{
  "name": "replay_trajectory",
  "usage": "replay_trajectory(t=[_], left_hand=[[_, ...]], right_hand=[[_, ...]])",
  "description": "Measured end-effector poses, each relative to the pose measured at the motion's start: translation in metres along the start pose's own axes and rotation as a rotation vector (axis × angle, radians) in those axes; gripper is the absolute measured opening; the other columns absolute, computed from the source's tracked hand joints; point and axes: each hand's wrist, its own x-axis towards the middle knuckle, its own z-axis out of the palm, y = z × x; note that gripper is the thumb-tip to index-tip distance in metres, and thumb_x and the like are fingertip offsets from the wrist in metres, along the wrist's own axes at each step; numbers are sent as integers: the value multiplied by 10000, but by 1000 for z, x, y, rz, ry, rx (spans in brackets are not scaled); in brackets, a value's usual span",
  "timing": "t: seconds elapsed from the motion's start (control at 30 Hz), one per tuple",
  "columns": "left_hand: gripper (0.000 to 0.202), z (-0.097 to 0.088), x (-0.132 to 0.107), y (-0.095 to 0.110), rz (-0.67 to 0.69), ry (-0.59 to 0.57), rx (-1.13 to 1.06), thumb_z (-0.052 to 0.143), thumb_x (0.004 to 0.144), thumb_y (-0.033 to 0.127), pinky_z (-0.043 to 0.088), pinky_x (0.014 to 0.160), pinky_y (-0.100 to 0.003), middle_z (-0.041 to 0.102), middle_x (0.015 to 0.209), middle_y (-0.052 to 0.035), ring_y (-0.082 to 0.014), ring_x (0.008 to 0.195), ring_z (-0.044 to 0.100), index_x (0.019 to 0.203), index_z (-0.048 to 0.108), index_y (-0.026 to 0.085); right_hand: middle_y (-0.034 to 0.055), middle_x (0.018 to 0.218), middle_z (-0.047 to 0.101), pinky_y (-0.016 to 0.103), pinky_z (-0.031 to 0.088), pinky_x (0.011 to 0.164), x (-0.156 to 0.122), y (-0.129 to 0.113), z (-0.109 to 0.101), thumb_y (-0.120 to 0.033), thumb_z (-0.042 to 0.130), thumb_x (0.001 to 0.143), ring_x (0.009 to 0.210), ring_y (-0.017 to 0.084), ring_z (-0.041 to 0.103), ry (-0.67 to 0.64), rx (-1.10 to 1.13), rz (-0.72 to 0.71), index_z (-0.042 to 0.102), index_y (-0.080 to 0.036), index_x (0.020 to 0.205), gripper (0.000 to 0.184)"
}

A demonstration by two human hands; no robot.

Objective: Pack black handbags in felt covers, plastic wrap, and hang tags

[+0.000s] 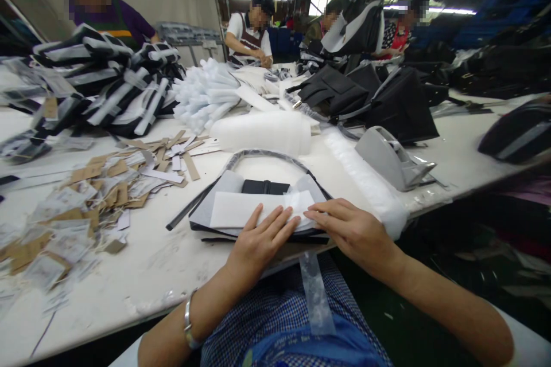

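A black handbag (198, 215) lies flat at the table's near edge, its wrapped handle (267, 153) arching away from me. White foam sheet (232, 209) covers most of its front, leaving a dark strap tab (266, 187) showing. My left hand (264, 232) rests on the foam with fingers stretched out, pressing it down. At the right end of the sheet, my right hand (353, 226) has its fingertips together on the foam's edge, where clear tape seems to lie. Whether anything is pinched there is hidden. A strip of clear tape (316, 292) hangs against my apron.
A grey tape dispenser (387, 157) stands to the right, beside a white foam roll (361, 178). Tags and small packets (99, 189) are strewn on the left. Wrapped bags (107, 80), foam rolls (206, 94) and black bags (379, 97) are piled behind. Several co-workers (249, 34) are across the table.
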Motion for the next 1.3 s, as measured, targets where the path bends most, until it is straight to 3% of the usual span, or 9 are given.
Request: replay_trajectory(t=[0.1,0.2,0.43,0.57,0.67,0.8,1.0,1.2,1.3], left_hand=[[426,0,1,0,-2,-5,-3,385,1027,198,229,1225,-480,499,1475,-39,-182,1348,483,1451,430,209],[425,-1,1,0,-8,4,-15,368,1028,187,218,1227,-475,502,1471,-50,-182,1356,473,1448,432,192],[397,0,3,1,-33,23,-26,351,1034,191,198,1230,-461,499,1473,-37,-180,1334,499,1411,476,187],[403,1,3,1,-49,12,-47,387,1021,173,248,1215,-471,499,1473,-45,-181,1344,488,1416,468,190],[405,0,3,1,-37,2,-52,376,1026,176,244,1215,-478,503,1470,-43,-189,1347,485,1420,465,194],[408,0,3,1,-32,3,-54,345,1036,185,215,1223,-475,486,1484,-33,-191,1352,477,1428,456,194],[400,1,3,2,-40,27,-50,337,1041,196,223,1219,-470,509,1469,-22,-184,1327,503,1418,472,204],[406,3,2,4,-63,41,-48,330,1048,230,173,1236,-458,508,1471,1,-177,1334,493,1434,454,220],[403,4,1,5,-71,34,-51,343,1048,258,178,1232,-466,497,1480,11,-180,1337,489,1436,451,242]], right_hand=[[69,1062,701,307,582,807,9,11,7,-96,516,936,943,190,655,-139,-30,-56,663,-232,1195,327],[80,1041,691,301,573,789,12,16,10,-94,523,929,924,196,652,-194,-114,-127,677,-189,1126,268],[123,1083,722,369,570,753,7,-1,7,-73,417,943,885,224,659,-37,-205,-269,691,-108,1071,305],[104,1129,712,385,556,918,-3,-6,10,-82,483,939,1031,226,659,44,-106,-97,677,-132,1114,266],[105,1254,653,318,538,979,-4,1,9,-112,483,966,1112,194,641,-10,-28,39,624,-160,1240,312],[117,1294,626,285,562,907,5,13,5,-117,467,969,1040,185,669,-142,-80,-76,638,-172,1229,317],[129,1010,722,346,587,740,17,12,3,-97,490,945,849,223,673,-165,-178,-303,691,-98,1047,225],[108,1026,743,345,560,701,3,1,6,-104,527,942,829,217,685,-28,-248,-270,706,-108,1054,212],[81,1035,750,374,545,839,-4,-4,10,-89,548,933,860,202,691,19,-214,-209,708,-133,1056,207]])
